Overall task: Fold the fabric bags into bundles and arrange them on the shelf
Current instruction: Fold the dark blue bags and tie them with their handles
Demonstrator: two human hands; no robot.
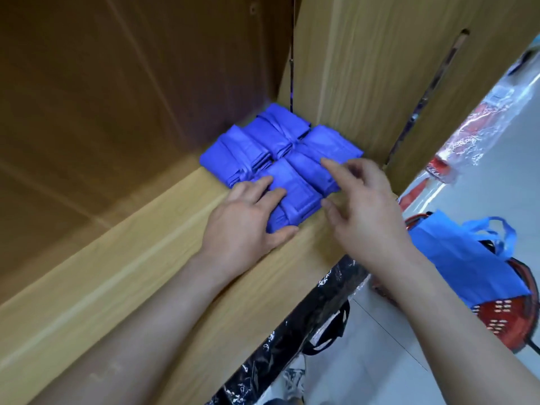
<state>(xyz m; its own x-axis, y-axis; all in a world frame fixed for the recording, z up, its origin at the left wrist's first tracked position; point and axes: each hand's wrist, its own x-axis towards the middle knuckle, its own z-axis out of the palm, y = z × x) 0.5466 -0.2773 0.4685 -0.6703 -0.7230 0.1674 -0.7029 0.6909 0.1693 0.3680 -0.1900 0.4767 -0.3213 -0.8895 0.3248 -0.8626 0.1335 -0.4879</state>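
Note:
Several blue folded fabric bundles (277,138) lie packed together in the back right corner of a wooden shelf (122,258). The nearest bundle (295,197) sits at the front of the group. My left hand (248,220) grips that bundle from the left, fingers on top and thumb at its near end. My right hand (359,197) hovers at its right side with fingers spread, the index finger touching the bundle behind. An unfolded blue fabric bag (467,255) with handles lies on a red stool at the right.
The shelf's side panel (365,68) rises right behind the bundles. A red plastic stool (508,317) stands on the pale floor. Clear plastic packs with red contents (467,135) lie beyond it. Black plastic wrapping (292,346) hangs under the shelf edge.

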